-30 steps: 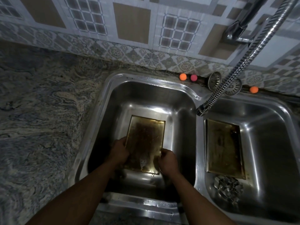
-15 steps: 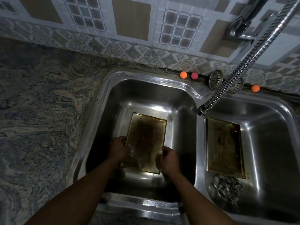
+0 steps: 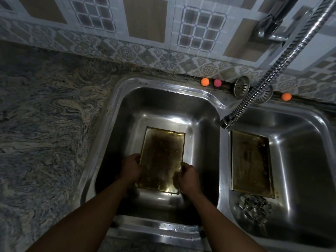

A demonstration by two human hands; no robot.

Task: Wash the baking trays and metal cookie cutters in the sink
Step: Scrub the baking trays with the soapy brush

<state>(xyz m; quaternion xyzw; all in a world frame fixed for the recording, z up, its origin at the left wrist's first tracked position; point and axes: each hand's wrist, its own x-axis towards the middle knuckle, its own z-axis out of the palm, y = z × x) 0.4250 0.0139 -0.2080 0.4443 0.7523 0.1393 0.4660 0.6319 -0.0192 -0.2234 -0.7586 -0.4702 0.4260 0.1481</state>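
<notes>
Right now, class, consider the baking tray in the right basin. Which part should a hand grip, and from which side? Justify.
The tray lies flat, its left edge close to the basin wall, with cookie cutters crowding its near end. So probably grip the right long rim, coming from above-right.

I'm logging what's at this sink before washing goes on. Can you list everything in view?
left tray: one, brownish, left basin, held by both hands
right tray: one, brownish, right basin
cookie cutters: a pile, silver, right basin, at right tray's near end
sink: one, steel, double basin
hose: one, chrome, nozzle above the divider
strainers: two, metal, back ledge
small balls: two orange, one pink, back ledge
countertop: marbled grey, left of sink
left hand: grips left tray's left edge
right hand: grips its right edge
</notes>
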